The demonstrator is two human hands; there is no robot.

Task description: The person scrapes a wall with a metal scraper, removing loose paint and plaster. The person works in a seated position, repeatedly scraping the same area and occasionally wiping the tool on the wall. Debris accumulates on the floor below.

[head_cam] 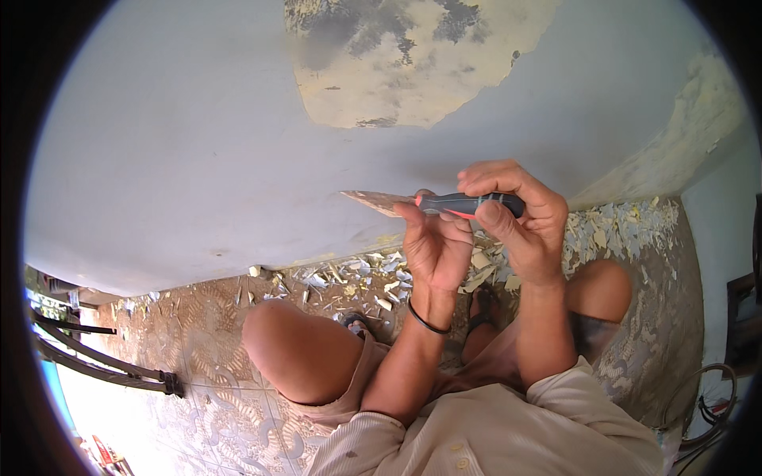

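A paint scraper with a black and red handle lies level between my two hands, its stained metal blade pointing left. My left hand holds it from below where the blade meets the handle. At the rear of the handle, the thumb and fingers of my right hand close around the grip. Behind the tool stands a pale blue-grey wall. Higher on that wall is a bare yellowish patch with dark grey stains and a ragged paint edge.
Paint flakes lie thickly along the wall's foot on the patterned tile floor. Curved dark metal bars reach in at the left. A bicycle wheel stands at the lower right. My bent knees are on either side of my forearms.
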